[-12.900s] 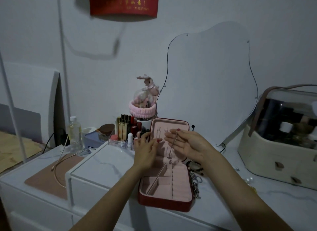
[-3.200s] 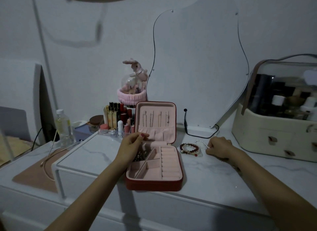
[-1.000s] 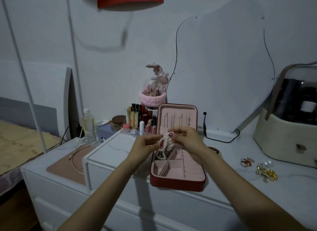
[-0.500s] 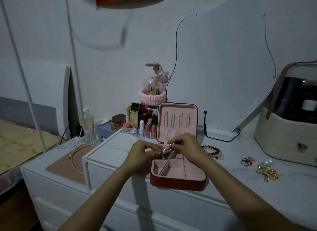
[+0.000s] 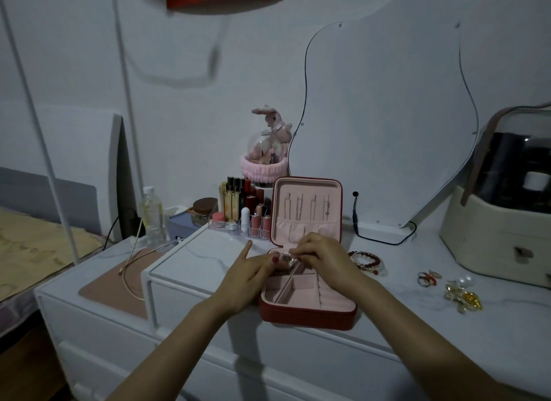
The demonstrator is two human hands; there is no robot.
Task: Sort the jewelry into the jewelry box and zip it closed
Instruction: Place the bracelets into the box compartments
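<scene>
On table [image 5: 208, 256], centre of view: red jewelry box [image 5: 308, 308], lid propped upright at 12 o'clock, pink lining, thin chains hung inside lid. Both hands over rear-left compartment. Pearl bracelet [image 5: 287, 259] bunched between them, low over that compartment; whether resting in it, cannot tell. Left hand [image 5: 249, 277] at 9 o'clock of bracelet: thumb and middle fingers [image 5: 269, 262] curled onto beads, index finger straight, pointing to 12 o'clock. Right hand [image 5: 323, 256] at 3 o'clock of bracelet, knuckles up, fingertips bent down and pinching beads. Front compartments and ring rolls bare pink. At 3 o'clock of box, just beside right wrist: red bead bracelet [image 5: 366, 262] lying flat. Farther at 3 o'clock, well apart: rings [image 5: 428, 278], pearl earrings [image 5: 465, 280], gold brooch [image 5: 463, 297]. At 10 o'clock of box: clear organiser of lipsticks [image 5: 238, 212].
</scene>
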